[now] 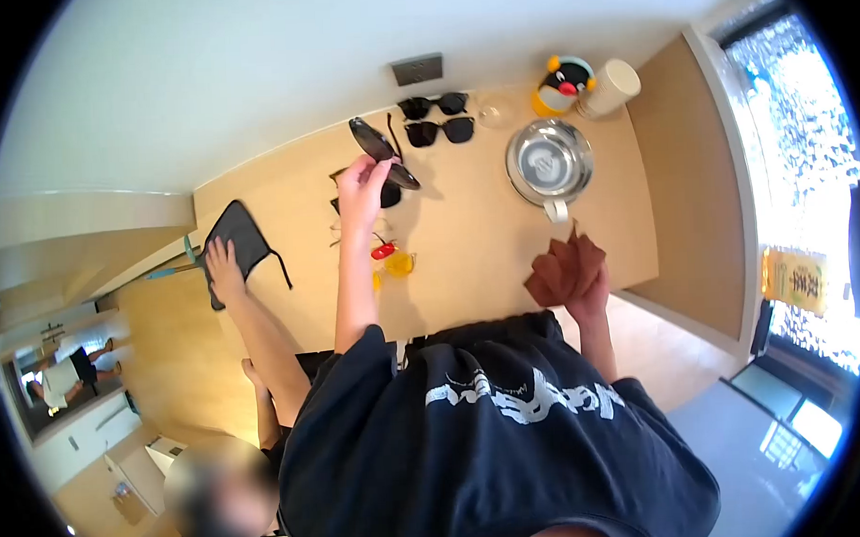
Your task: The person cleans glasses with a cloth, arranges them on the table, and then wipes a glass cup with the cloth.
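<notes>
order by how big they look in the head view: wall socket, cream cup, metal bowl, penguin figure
1. metal bowl
2. penguin figure and cream cup, too alike to rank
3. wall socket

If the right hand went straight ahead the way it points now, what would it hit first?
Probably the steel bowl, at its pale handle, with the brown cloth in the right hand leading. Height is unclear, so it might pass above.
</notes>
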`<state>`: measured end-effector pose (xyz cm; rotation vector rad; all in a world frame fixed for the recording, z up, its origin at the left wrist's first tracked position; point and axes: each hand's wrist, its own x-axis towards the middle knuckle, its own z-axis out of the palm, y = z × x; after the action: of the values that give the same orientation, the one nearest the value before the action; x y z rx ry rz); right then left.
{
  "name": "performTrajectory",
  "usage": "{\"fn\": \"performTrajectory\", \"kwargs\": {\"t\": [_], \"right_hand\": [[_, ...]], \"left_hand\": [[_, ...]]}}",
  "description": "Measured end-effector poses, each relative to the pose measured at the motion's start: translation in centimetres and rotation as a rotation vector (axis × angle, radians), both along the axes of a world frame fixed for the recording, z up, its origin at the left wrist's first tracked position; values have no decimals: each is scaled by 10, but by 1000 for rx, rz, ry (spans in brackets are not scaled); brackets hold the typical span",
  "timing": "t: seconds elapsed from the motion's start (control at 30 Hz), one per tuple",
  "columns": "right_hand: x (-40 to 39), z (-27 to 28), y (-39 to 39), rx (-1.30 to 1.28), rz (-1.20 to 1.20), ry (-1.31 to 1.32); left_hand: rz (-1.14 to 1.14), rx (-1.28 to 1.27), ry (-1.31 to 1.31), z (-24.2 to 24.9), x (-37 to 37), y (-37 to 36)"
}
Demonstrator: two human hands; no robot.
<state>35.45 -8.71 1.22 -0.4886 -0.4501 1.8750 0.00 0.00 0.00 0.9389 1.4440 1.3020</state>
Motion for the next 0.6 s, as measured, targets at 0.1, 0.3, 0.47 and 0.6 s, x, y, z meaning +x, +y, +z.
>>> {"fn": "performTrajectory", "kwargs": {"t": [0.1,0.3,0.47,0.6], "right_hand": [[8,-9,2,-125,-174,-33],[3,-5,22,-22,-21,-608],[-34,18,13,405,171,-1032],[-25,1,14,70,191,-765]], "left_hand": [[-163,0,-463,14,54,-27],[-439,-117,-680,-1,124,-80],[-246,-266,-553,-14,164,-96],[-262,-317,-587,-15,171,-103]]}}
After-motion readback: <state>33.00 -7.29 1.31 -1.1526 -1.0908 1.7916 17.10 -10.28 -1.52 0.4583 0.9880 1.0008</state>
